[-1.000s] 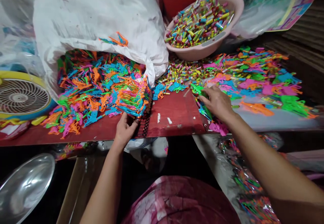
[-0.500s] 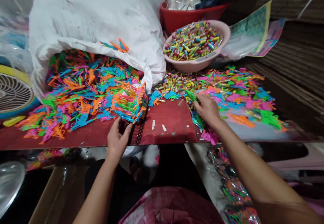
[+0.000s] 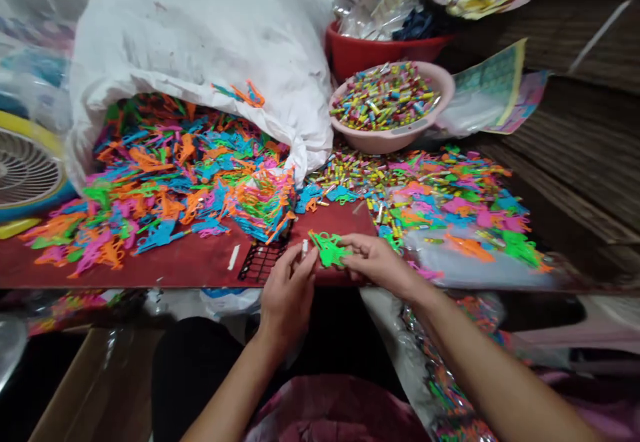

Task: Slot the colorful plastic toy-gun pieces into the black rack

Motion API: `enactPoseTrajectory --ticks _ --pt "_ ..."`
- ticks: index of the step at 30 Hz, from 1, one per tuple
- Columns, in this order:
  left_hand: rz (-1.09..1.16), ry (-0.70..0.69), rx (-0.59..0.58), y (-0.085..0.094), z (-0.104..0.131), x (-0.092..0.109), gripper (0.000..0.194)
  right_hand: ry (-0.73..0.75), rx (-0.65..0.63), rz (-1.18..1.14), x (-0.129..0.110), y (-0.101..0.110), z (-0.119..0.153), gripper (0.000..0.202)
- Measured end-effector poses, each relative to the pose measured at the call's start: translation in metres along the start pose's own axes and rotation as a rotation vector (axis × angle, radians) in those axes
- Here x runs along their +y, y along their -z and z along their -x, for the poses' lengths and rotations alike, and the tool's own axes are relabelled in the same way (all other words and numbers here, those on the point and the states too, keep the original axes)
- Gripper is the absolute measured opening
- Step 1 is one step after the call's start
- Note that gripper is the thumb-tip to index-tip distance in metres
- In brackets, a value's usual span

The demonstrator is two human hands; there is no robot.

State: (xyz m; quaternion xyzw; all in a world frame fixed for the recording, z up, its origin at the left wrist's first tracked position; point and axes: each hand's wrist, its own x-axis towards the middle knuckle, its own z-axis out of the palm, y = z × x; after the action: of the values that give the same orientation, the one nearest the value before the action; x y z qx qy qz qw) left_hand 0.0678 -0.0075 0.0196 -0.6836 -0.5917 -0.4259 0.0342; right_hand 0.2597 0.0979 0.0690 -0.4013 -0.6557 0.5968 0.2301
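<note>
My right hand [image 3: 375, 262] pinches a bright green plastic toy gun [image 3: 331, 251] by its right end, above the front of the red table. Close to the toy's left side is my left hand [image 3: 290, 289], thumb and fingers drawn together. Whatever those fingers hold is hidden. A black grid piece [image 3: 257, 262] lies left of that hand, beside a stacked bundle of colourful toy guns [image 3: 263, 205]. To the right, loose toy guns [image 3: 465, 202] are spread over clear plastic, with small coloured tubes [image 3: 350, 169] scattered behind.
A white sack [image 3: 200, 35] spills a large heap of toy guns [image 3: 165, 169] at left. A pink basin [image 3: 390, 141] full of small tubes stands at the back, before a red basin [image 3: 390, 49]. A fan [image 3: 30, 169] sits far left; the table edge is near my lap.
My right hand has brought the green toy gun left and towards me from the tube pile. My left hand has left the stacked bundle and moved right, to meet it.
</note>
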Motion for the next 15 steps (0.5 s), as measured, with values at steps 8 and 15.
enactPoseTrajectory --ticks 8,15 --pt "0.083 0.033 -0.050 -0.020 0.003 -0.008 0.055 0.279 0.561 0.577 0.018 0.077 -0.029 0.042" --pt "0.082 0.014 -0.036 -0.025 0.011 -0.020 0.048 -0.239 0.631 1.322 0.039 0.158 0.003 0.030"
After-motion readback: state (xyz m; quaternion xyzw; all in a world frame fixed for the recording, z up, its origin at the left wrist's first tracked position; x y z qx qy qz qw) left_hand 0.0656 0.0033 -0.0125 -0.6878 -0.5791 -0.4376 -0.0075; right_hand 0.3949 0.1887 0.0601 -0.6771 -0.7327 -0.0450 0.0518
